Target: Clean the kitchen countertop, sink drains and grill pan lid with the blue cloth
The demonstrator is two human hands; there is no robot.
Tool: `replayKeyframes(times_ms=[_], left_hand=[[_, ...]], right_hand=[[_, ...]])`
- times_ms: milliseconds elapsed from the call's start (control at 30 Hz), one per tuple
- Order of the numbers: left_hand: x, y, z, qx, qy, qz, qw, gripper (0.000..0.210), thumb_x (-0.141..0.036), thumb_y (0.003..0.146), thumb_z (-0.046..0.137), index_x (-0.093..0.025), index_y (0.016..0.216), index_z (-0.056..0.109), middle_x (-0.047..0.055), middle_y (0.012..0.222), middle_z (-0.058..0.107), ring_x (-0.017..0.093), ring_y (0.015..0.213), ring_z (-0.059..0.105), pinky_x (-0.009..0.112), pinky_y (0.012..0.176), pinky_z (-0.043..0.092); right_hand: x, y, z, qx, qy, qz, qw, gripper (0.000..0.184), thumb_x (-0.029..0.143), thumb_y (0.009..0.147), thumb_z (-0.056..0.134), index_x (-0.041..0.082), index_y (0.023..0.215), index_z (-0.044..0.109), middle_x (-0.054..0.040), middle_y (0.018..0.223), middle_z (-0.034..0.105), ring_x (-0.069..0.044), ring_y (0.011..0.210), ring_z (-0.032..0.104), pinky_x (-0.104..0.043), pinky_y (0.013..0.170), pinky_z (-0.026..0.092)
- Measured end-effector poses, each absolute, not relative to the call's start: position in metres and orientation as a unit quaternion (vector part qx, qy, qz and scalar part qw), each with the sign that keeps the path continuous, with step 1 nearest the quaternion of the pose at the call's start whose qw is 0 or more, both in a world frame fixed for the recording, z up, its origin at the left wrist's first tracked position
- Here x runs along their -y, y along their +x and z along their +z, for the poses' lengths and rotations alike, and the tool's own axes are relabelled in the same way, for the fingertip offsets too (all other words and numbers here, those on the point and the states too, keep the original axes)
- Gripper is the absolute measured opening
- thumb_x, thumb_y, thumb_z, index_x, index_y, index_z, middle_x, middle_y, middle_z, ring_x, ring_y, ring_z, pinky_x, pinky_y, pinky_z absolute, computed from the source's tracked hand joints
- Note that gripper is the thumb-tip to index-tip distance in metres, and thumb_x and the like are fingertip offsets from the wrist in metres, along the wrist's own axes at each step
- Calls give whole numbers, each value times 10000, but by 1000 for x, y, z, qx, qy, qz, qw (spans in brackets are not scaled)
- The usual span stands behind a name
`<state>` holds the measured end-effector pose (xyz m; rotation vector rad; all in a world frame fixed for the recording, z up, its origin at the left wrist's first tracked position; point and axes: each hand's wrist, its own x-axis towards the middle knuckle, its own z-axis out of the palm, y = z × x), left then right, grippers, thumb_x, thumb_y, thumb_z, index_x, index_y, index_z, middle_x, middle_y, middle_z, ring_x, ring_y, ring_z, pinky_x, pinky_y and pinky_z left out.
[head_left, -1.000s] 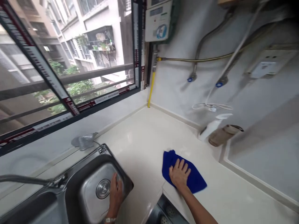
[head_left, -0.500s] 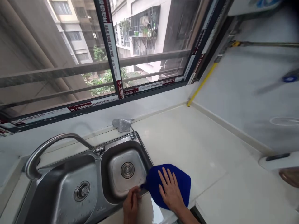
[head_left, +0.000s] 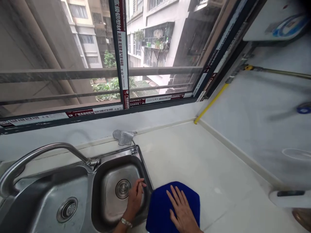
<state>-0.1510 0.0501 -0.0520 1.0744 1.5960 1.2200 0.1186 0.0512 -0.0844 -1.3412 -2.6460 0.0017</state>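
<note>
Where the right hand (head_left: 181, 212) lies flat, fingers spread, one blue cloth (head_left: 159, 208) sits directly beneath, on the counter (head_left: 184, 155) right of the sink (head_left: 89, 191), left edge at the sink's near right corner. Nearer hand: the right, in contact. Left hand (head_left: 134, 196): over the sink's right basin, apart from the cloth, fingers bent and drawn together; whether they pinch anything, cannot tell. Cloth's direction: blunt far edge toward the sink's back side, right-hand fingers pointing much the same way. Long axis: not determinable, near end cut off.
</note>
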Motion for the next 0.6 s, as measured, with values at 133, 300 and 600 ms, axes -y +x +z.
replayKeyframes(times_ms=[133, 300, 600], left_hand=[[-101, -135, -50, -678, 389, 498, 376, 471, -508, 923, 357, -171, 1159, 585, 78, 873, 662, 238, 736, 598, 393, 755, 481], [-154, -122, -68, -743, 301, 510, 312, 500, -438, 902, 302, -103, 1240, 455, 209, 1229, 569, 290, 1155, 544, 448, 1060, 396], [-173, -129, -80, -790, 265, 497, 243, 561, -501, 913, 271, -109, 1277, 441, 194, 1195, 571, 287, 1124, 563, 458, 1011, 461]], right_hand=[[-110, 79, -80, 895, -435, 26, 98, 833, 121, 779, 457, 260, 1568, 231, -33, 1649, 100, -306, 1503, 142, -562, 1183, 276], [-180, 48, -72, 918, -369, 96, 105, 871, 88, 707, 450, 265, 1547, 302, 3, 1640, 160, -259, 1503, 153, -521, 1215, 217], [-299, -20, -69, 929, -291, 187, 135, 751, 165, 773, 481, 285, 1509, 387, 10, 1615, 272, -224, 1491, 191, -469, 1232, 127]])
